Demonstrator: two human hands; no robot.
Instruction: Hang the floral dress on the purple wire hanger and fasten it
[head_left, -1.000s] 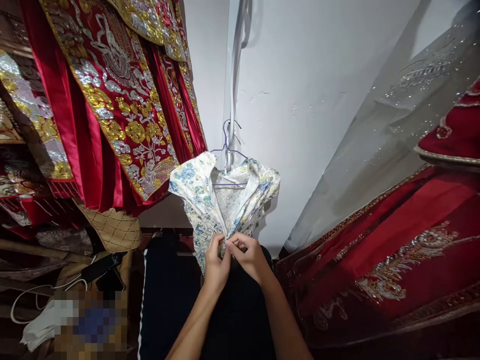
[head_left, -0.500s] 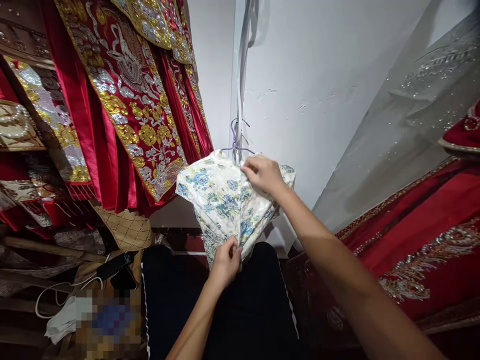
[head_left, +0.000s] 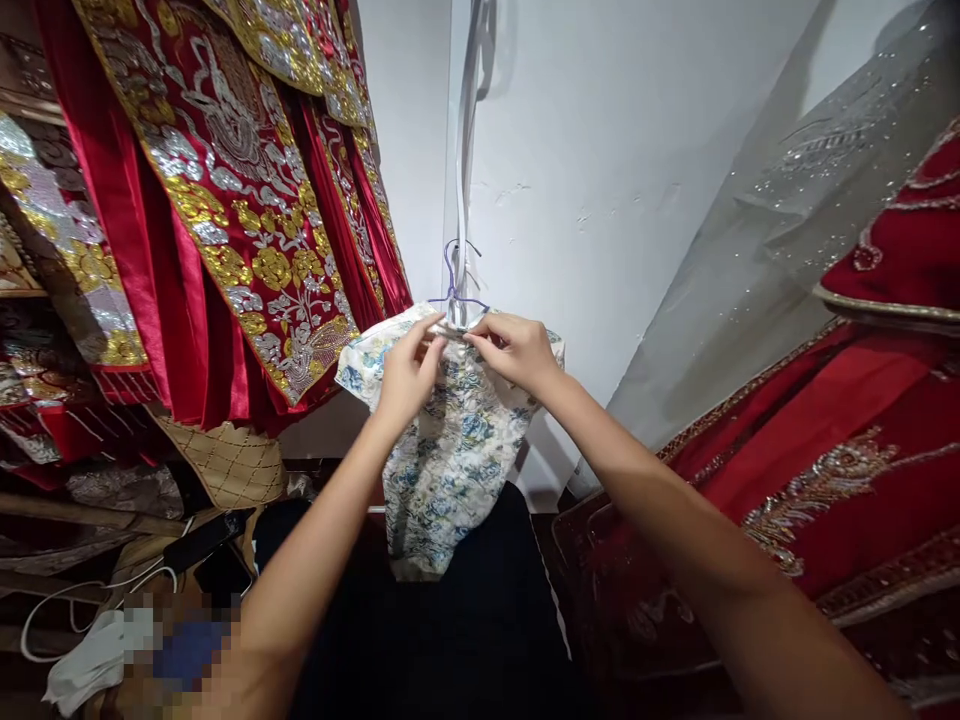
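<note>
A short-sleeved white garment with blue flowers (head_left: pixel 457 450) hangs in front of me on a purple wire hanger (head_left: pixel 453 275). At its neckline, my left hand (head_left: pixel 409 370) pinches the collar edge between thumb and fingers. Just to the right, my right hand (head_left: pixel 517 350) pinches the other side of the same collar. The two sets of fingertips are a short gap apart. Below them the cloth drops in folds toward my dark-clothed lap (head_left: pixel 450 640). Exactly what lies under the fingertips is too small to make out.
Red robes with gold and silver embroidery (head_left: pixel 247 200) hang at the left. At the right are a sheer sparkling fabric (head_left: pixel 795 170) and red beaded garments (head_left: pixel 825 470). A white strap (head_left: pixel 465 130) runs down the wall. Phones, cable and white tissue (head_left: pixel 86 660) lie lower left.
My left hand has risen from the lower front of the garment to its collar. My right hand stays near the neckline. The cloth front now hangs loose, and the view has turned slightly right.
</note>
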